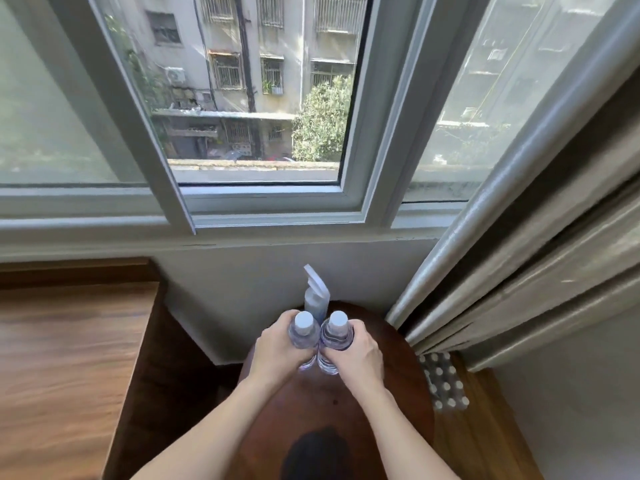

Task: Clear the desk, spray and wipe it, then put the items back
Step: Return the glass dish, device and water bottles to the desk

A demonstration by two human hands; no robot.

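Two clear water bottles with white caps stand upright and side by side, their shoulders touching, over the far part of a round dark wooden table (pixel 398 403). The left hand (pixel 277 353) has its fingers curled round the left bottle (pixel 304 332), and the right hand (pixel 353 351) grips the right bottle (pixel 336 333) the same way, both hands wrapping the bodies below the caps (whether the bottle bases rest on the tabletop or hang just above it cannot be told, since the hands cover them). Just behind the bottles, at the far edge of the round table, stands a pale spray bottle (pixel 314 296) with its white nozzle head pointing up toward the wall. To the left of the round table, apart from it across a dark gap, lies the wooden desk (pixel 65 348), its lighter grained top running off the left edge of the view. Behind the round table is a white wall under a window (pixel 256 98) that looks onto apartment blocks and a tree. To the right of the round table hang grey-beige curtains (pixel 540 271), and below them, just beside the table's right edge, sits a shrink-wrapped pack of bottles (pixel 445 382) showing rows of white caps.
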